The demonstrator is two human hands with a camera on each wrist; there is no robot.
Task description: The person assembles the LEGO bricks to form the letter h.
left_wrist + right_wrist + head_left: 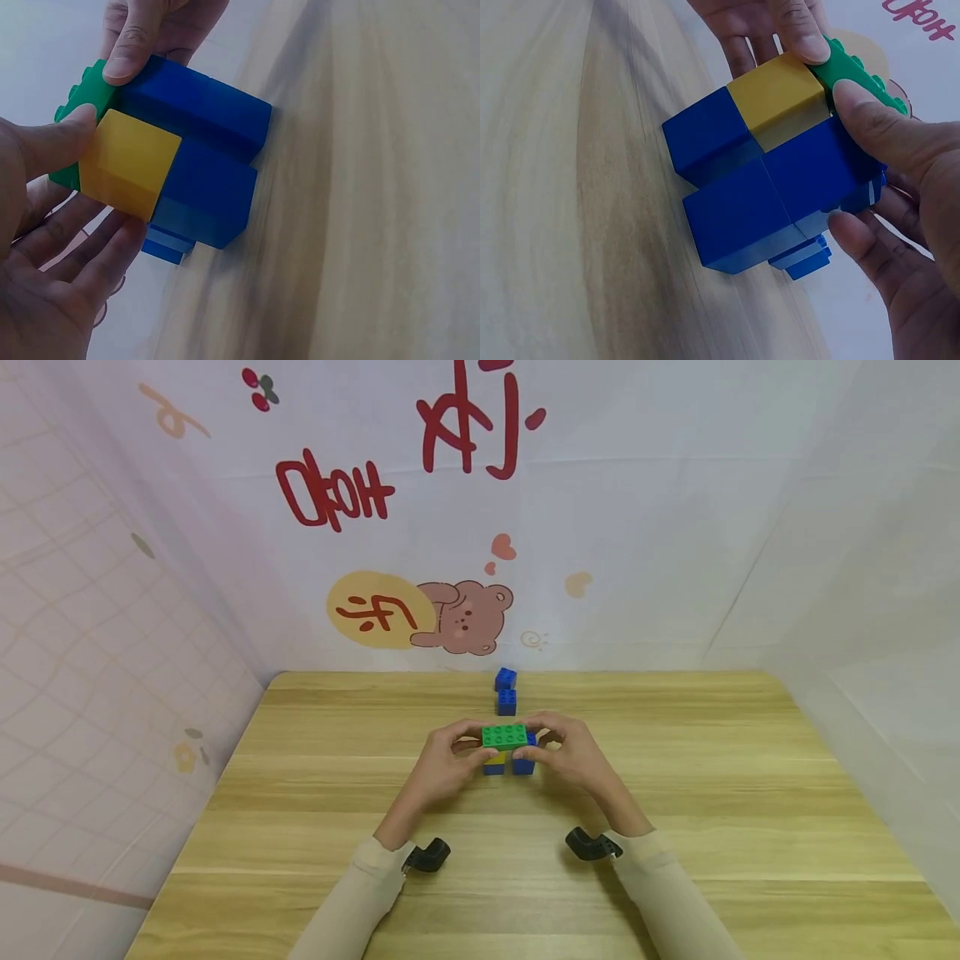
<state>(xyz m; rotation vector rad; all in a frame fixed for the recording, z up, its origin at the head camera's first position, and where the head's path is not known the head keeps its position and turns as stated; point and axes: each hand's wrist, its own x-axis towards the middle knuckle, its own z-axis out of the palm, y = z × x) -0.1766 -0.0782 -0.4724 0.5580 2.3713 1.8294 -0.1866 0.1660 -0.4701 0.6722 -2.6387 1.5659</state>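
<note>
A green eight-stud toy brick [504, 737] lies across the tops of two short stacks standing side by side. One stack is a yellow brick [131, 161] over a blue brick [211, 191]; the other is made of blue bricks [735, 225]. My left hand [448, 758] pinches the green brick's left end, thumb on the near side and fingers behind, reaching down along the yellow brick. At the other end my right hand [573, 752] pinches it, with its thumb in front and fingers behind the blue stack's upper part.
Two more blue bricks, a nearer one [507, 702] and a farther one [506, 678], sit behind the stacks toward the back edge of the wooden table [337, 710]. A printed cloth [637, 527] hangs behind the table.
</note>
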